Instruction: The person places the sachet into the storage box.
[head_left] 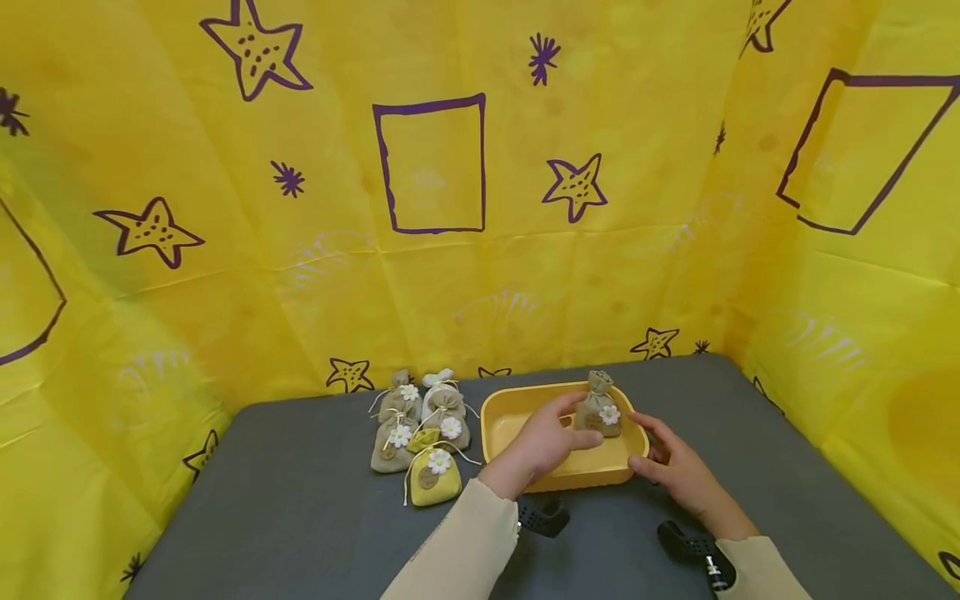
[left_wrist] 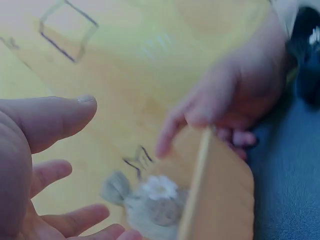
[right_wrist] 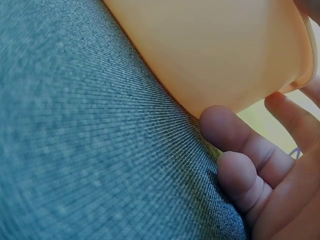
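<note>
1. Nearest the camera are two cream sleeves, each with a black wrist strap (head_left: 693,546) (the left one shows as a dark shape under the forearm), lying over the grey desk (head_left: 300,508).

2. The right hand (head_left: 678,471) rests at the near right corner of the yellow tray (head_left: 558,479). Its fingers are lightly bent and apart, touching the tray's outer wall and the desk cloth; they hold nothing. The right wrist view shows the fingertips (right_wrist: 225,125) tucked against the tray's underside edge.

3. The left hand (head_left: 543,442) reaches over the tray's near rim. Its fingers are spread and relaxed, with the thumb toward the small bag (head_left: 600,408). The left wrist view is blurred, but it shows a gap between palm and bag, so I judge the hand is just beside it and not gripping.

4. The small bag stands upright inside the tray, toward its back right part. It is tan cloth, tied at the neck, with a white flower on the front.

5. It looks light and soft, likely to squash a little and not slip. Pinching the gathered neck, or cupping the body, would be the safest hold.

6. Further left, a cluster of similar bags (head_left: 420,433) stands on the desk, just beside the tray, before the yellow backdrop (head_left: 450,250).
</note>
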